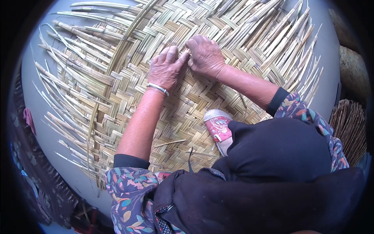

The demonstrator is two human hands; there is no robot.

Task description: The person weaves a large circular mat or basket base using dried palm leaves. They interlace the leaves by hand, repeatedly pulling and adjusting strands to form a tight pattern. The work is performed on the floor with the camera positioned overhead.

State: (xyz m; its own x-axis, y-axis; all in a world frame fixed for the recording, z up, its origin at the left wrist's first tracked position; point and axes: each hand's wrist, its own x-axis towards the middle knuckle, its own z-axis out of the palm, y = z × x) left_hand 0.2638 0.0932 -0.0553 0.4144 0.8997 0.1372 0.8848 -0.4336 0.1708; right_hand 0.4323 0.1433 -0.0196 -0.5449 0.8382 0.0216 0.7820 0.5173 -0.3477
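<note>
A large woven mat of flat reed strips (pixel 128 93) spreads out beneath me, its loose strip ends fanning to the left and right. My left hand (pixel 165 69), with a bracelet (pixel 158 89) at the wrist, is on the weave near the mat's middle, fingers curled and thumb stretched toward the other hand. Touching or nearly touching it, my right hand (pixel 205 54) is closed in a fist against the weave. What lies inside the fingers of either hand is hidden, though both press where strips cross.
My pink embroidered shoe (pixel 218 126) rests on the mat below my hands. One loose strip (pixel 170 143) lies across the weave at the front. A bundle of thin stalks (pixel 348 130) stands at the right, with rolled woven pieces (pixel 353 72) beyond. Dark cloth (pixel 39 167) is at left.
</note>
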